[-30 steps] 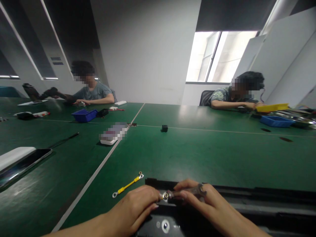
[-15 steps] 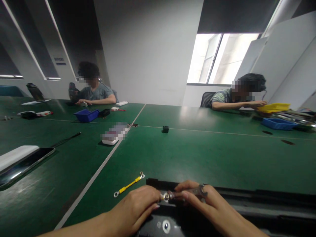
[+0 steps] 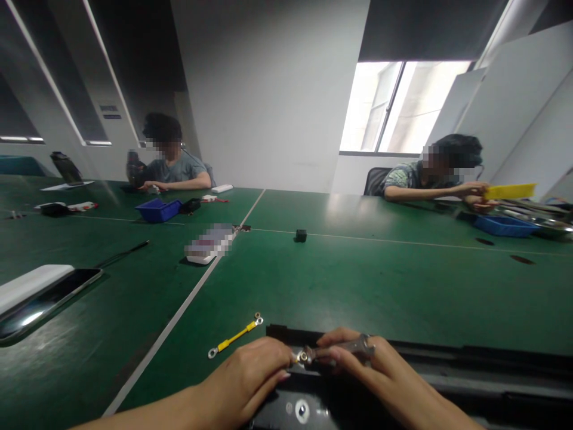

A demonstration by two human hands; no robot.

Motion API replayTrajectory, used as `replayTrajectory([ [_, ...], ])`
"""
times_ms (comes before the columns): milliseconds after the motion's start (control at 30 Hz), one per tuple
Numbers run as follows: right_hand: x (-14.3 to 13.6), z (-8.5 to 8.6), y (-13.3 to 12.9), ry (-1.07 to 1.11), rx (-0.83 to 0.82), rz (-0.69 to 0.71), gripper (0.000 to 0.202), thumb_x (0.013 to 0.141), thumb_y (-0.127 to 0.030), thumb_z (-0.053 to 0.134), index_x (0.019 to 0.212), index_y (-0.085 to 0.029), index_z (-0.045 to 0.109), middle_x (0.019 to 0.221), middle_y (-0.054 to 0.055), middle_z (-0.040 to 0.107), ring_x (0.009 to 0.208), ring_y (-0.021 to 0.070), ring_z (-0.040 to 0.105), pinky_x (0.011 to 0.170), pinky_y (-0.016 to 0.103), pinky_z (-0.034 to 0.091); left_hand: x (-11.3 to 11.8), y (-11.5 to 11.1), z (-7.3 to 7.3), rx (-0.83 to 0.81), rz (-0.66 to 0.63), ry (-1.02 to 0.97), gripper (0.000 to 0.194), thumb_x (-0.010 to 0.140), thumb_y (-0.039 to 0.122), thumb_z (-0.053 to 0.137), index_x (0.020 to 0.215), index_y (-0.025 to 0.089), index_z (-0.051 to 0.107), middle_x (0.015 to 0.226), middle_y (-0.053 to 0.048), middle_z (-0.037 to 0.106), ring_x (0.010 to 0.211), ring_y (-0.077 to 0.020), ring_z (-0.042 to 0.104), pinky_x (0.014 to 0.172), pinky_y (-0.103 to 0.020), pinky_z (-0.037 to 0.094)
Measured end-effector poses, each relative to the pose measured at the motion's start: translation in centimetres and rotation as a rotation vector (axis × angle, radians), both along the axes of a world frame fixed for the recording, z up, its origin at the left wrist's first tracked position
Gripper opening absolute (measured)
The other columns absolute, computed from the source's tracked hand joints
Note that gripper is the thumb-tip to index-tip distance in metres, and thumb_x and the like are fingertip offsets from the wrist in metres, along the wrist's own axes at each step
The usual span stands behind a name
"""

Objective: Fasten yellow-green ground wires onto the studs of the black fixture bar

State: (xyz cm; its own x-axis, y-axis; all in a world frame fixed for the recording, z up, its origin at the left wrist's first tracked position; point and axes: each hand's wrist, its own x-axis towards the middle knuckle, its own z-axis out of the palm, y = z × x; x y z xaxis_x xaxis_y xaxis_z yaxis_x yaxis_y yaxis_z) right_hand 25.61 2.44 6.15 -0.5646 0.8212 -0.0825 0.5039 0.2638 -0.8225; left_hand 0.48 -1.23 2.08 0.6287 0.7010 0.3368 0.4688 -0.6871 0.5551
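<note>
A wrench (image 3: 351, 349) lies between the thumb and fingers of my right hand (image 3: 380, 367). Its left end meets a brass-coloured nut (image 3: 304, 357) on a black metal housing (image 3: 447, 373). My left hand (image 3: 250, 367) is closed just left of the nut, pinching a ring-terminal lead; only a bit of yellow and its silver ring show beside the fingertips. On the table beyond my left hand lies a second yellow lead (image 3: 236, 337) with a ring at each end. A small loose nut (image 3: 257, 315) sits by its far ring.
A phone (image 3: 54, 301) and white box (image 3: 36, 286) lie at left. Further off are a white device (image 3: 210, 245), black cube (image 3: 301, 235) and blue tray (image 3: 159, 209). Two people sit across the green table (image 3: 403, 280); the right one (image 3: 430, 179) holds a yellow tray (image 3: 510, 191).
The wrench's near-right end has turned slightly in my right hand; both hands stay in place. Across the table, the person at right has tipped the yellow tray and moved it rightward.
</note>
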Motion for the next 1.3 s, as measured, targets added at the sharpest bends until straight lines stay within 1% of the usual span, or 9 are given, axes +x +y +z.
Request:
replayTrajectory([
  [133, 0.02, -0.23, -0.07, -0.027, 0.026, -0.04, 0.042, 0.091, -0.053, 0.043, 0.109, -0.024, 0.066, 0.106, 0.004, 0.067, 0.102, 0.0237, 0.059, 0.092, 0.034, 0.044, 0.06, 0.03, 0.04, 0.024, -0.002, -0.004, 0.025, 0.099, 0.016, 0.037, 0.118, 0.016, 0.052, 0.108, -0.009, 0.064, 0.1, -0.0206, 0.06, 0.092, -0.031, 0.047],
  [267, -0.17, -0.15, -0.03, -0.006, 0.07, -0.004, 0.039, 0.091, -0.051, 0.045, 0.106, -0.024, 0.069, 0.099, 0.003, 0.071, 0.093, 0.0219, 0.064, 0.086, 0.031, 0.049, 0.0, -0.02, -0.08, 0.016, -0.003, -0.003, 0.025, 0.099, 0.016, 0.037, 0.119, 0.016, 0.052, 0.109, -0.01, 0.063, 0.101, -0.0208, 0.059, 0.093, -0.032, 0.046],
  [367, -0.21, -0.04, 0.0, 0.003, 0.11, 0.005, 0.038, 0.09, -0.049, 0.047, 0.105, -0.023, 0.07, 0.099, 0.003, 0.072, 0.091, 0.022, 0.066, 0.084, 0.029, 0.05, -0.03, -0.02, -0.16, 0.003, -0.001, 0.009, 0.025, 0.099, 0.016, 0.037, 0.119, 0.016, 0.052, 0.108, -0.009, 0.063, 0.101, -0.0209, 0.059, 0.092, -0.032, 0.046],
  [567, 0.11, -0.44, -0.02, -0.047, 0.096, -0.01, 0.042, 0.089, -0.051, 0.048, 0.112, -0.022, 0.068, 0.108, 0.005, 0.07, 0.099, 0.0243, 0.064, 0.09, 0.035, 0.049, 0.09, 0.0, -0.13, 0.029, 0.014, 0.014, 0.024, 0.099, 0.017, 0.036, 0.116, 0.016, 0.053, 0.106, -0.009, 0.064, 0.099, -0.0208, 0.06, 0.091, -0.032, 0.047],
  [700, -0.06, -0.24, -0.11, 0.002, 0.194, 0.001, 0.041, 0.089, -0.051, 0.049, 0.105, -0.022, 0.072, 0.102, 0.007, 0.072, 0.093, 0.0241, 0.068, 0.084, 0.032, 0.053, 0.1, 0.0, 0.03, 0.034, 0.009, 0.016, 0.024, 0.1, 0.018, 0.036, 0.116, 0.015, 0.053, 0.106, -0.01, 0.064, 0.099, -0.021, 0.06, 0.092, -0.032, 0.047],
  [800, -0.23, -0.01, -0.18, 0.014, 0.28, 0.03, 0.036, 0.089, -0.049, 0.05, 0.103, -0.024, 0.073, 0.099, 0.005, 0.073, 0.09, 0.0235, 0.069, 0.079, 0.029, 0.054, 0.09, 0.05, 0.07, 0.028, 0.0, 0.004, 0.025, 0.1, 0.019, 0.036, 0.117, 0.015, 0.053, 0.107, -0.01, 0.064, 0.099, -0.0211, 0.06, 0.092, -0.031, 0.047],
  [967, -0.32, 0.08, -0.25, -0.008, 0.369, 0.074, 0.032, 0.091, -0.044, 0.05, 0.103, -0.025, 0.072, 0.099, 0.004, 0.073, 0.089, 0.0225, 0.069, 0.077, 0.027, 0.054, 0.14, 0.12, 0.13, 0.016, -0.003, -0.001, 0.024, 0.1, 0.019, 0.035, 0.116, 0.016, 0.053, 0.107, -0.01, 0.064, 0.099, -0.0209, 0.06, 0.091, -0.031, 0.047],
  [1167, -0.21, -0.08, -0.12, -0.038, 0.326, 0.154, 0.029, 0.092, -0.041, 0.048, 0.105, -0.025, 0.07, 0.098, 0.003, 0.073, 0.086, 0.0197, 0.068, 0.076, 0.025, 0.053, 0.24, 0.05, 0.31, 0.042, -0.008, -0.009, 0.026, 0.101, 0.022, 0.033, 0.116, 0.015, 0.053, 0.103, -0.011, 0.065, 0.097, -0.0215, 0.061, 0.089, -0.031, 0.048],
  [1300, -0.27, -0.07, -0.04, -0.034, 0.31, 0.16, 0.029, 0.093, -0.038, 0.048, 0.106, -0.023, 0.069, 0.097, 0.004, 0.072, 0.086, 0.0188, 0.068, 0.077, 0.025, 0.052, 0.23, 0.02, 0.3, 0.018, -0.011, -0.015, 0.025, 0.101, 0.021, 0.034, 0.116, 0.016, 0.053, 0.106, -0.01, 0.064, 0.099, -0.0208, 0.06, 0.091, -0.031, 0.047],
])
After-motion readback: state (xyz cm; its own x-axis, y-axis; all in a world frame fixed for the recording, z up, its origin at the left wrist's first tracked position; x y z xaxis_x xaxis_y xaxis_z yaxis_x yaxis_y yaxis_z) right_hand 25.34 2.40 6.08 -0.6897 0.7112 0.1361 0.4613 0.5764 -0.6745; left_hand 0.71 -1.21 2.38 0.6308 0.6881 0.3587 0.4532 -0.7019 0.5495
